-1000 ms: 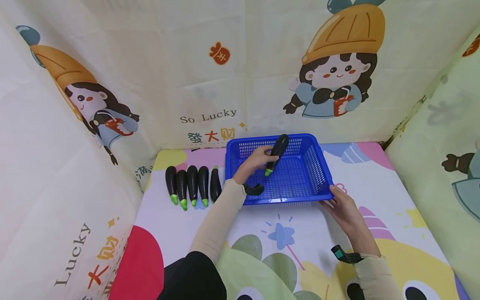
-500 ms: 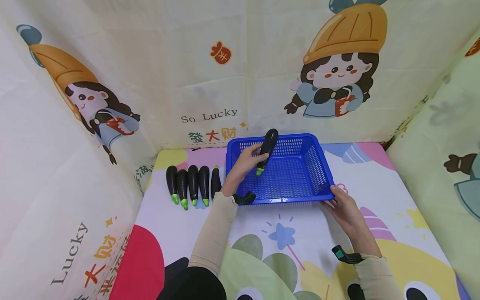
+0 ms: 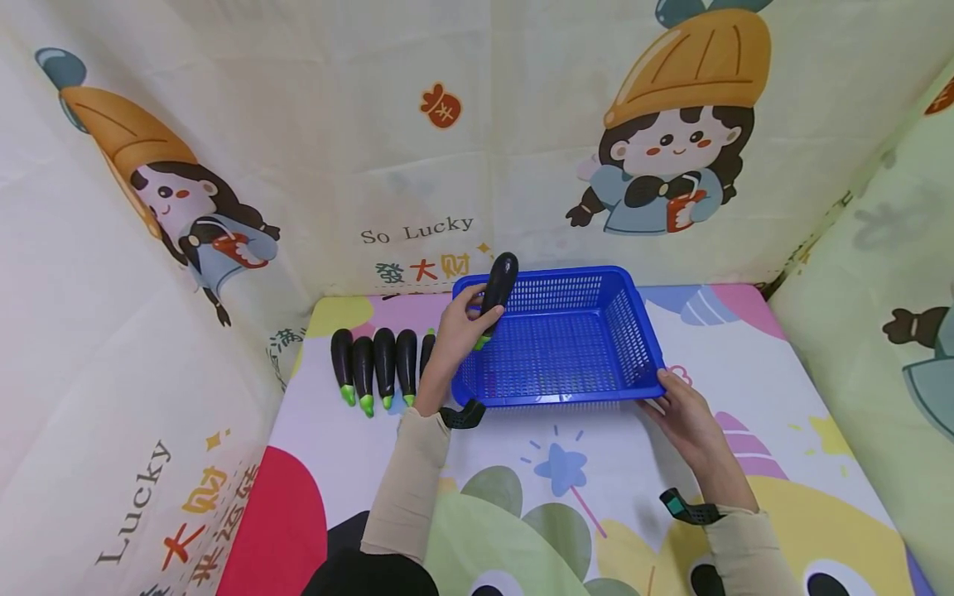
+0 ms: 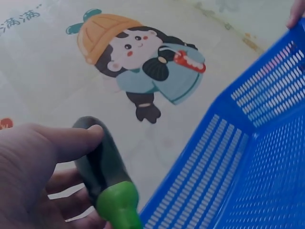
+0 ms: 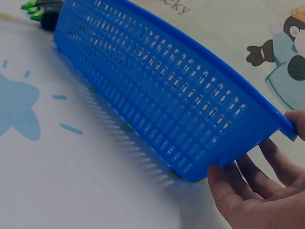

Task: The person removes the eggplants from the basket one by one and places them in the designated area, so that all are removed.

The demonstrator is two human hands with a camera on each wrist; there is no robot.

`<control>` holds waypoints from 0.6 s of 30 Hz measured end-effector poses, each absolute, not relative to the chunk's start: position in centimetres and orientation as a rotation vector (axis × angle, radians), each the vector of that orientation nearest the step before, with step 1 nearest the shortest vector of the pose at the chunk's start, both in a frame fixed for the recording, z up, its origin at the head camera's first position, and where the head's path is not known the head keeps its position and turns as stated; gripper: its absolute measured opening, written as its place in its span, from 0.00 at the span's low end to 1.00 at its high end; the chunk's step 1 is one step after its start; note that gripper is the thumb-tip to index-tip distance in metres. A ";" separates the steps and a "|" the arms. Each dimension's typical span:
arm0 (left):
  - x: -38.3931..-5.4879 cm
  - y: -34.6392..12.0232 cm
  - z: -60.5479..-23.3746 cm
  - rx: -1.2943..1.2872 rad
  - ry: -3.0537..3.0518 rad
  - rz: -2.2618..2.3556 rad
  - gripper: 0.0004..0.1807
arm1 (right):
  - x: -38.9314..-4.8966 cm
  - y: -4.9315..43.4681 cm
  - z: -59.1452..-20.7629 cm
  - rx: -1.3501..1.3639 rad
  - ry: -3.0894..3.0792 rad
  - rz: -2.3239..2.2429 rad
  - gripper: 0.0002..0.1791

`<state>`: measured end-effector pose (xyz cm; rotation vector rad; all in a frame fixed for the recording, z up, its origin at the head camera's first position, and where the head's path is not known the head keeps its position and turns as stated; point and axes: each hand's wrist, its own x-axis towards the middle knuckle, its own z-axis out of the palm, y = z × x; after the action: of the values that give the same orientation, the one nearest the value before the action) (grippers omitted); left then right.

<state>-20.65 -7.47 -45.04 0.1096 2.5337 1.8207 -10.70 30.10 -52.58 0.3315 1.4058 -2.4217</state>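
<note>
In the head view my left hand (image 3: 456, 335) holds a dark eggplant (image 3: 501, 280) with a green stem end, over the left side of a blue plastic basket (image 3: 574, 352). The eggplant is tilted, its stem end pointing down. In the left wrist view the thumb lies along the eggplant (image 4: 107, 162) and the fingers curl behind it. My right hand (image 3: 689, 418) grips the basket's front right corner. Seen from the right wrist, the thumb is at the rim and the fingers (image 5: 217, 186) reach under the basket (image 5: 157, 90).
Several more eggplants (image 3: 384, 364) lie in a row on the patterned tablecloth (image 3: 507, 447), left of the basket; my left hand and forearm partly cover the rightmost one. A printed cloth wall (image 3: 387, 149) stands right behind the basket, with others at both sides.
My left hand has moved left with the eggplant, from over the basket's middle to its left side. The right hand and the basket stay in place.
</note>
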 end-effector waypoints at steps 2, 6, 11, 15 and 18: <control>-20.4 -7.9 -45.1 0.094 2.617 1.784 0.33 | -10.7 30.2 -52.6 0.327 1.404 -2.425 0.23; -19.9 -8.9 -45.0 0.068 2.707 1.762 0.33 | -10.7 30.2 -52.6 0.309 1.401 -2.429 0.24; -19.2 -10.4 -44.9 -0.018 2.799 1.728 0.33 | -10.7 30.2 -52.7 0.293 1.417 -2.410 0.23; -18.7 -12.0 -45.0 -0.106 2.860 1.665 0.32 | -10.7 30.2 -52.8 0.295 1.431 -2.402 0.23; -18.5 -13.3 -45.0 -0.155 2.893 1.640 0.32 | -10.7 30.1 -52.7 0.302 1.432 -2.406 0.23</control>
<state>-18.46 -13.30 -45.04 -0.1545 2.8927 1.6399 -10.74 30.14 -52.74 0.3018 1.4317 -2.4058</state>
